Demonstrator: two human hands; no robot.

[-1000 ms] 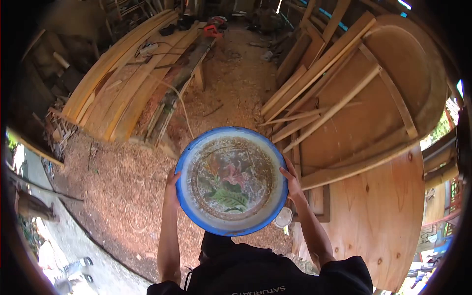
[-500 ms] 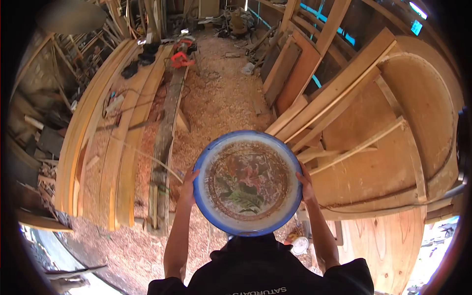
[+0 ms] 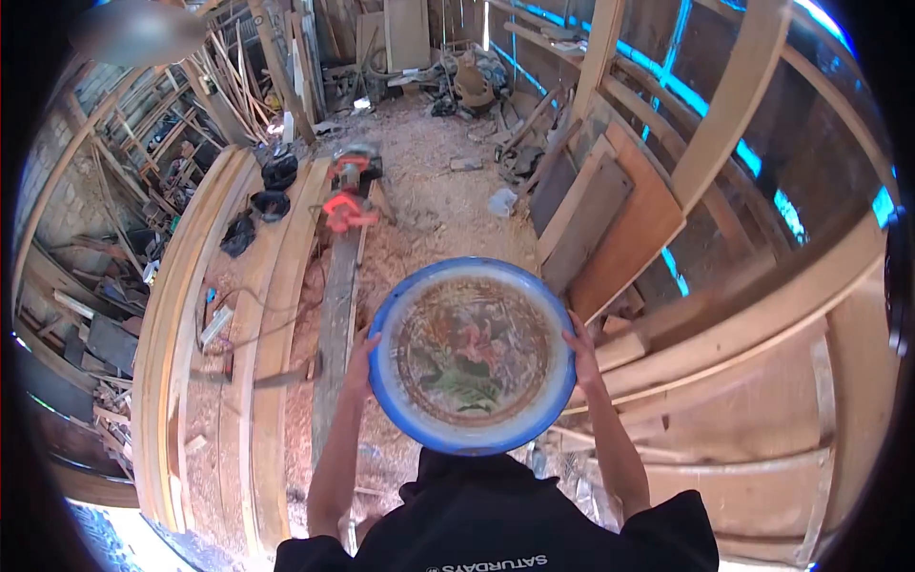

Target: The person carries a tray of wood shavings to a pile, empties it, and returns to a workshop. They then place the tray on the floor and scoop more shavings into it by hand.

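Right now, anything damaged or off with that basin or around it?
The basin, held at its rim by the left hand and right hand, looks worn: a brown, rust-like ring circles its flower print. Wood shavings cover the floor. An orange power tool lies on the planks.

You have one blue-rimmed basin [image 3: 472,355], two hands, one orange power tool [image 3: 345,210], three dark items on planks.
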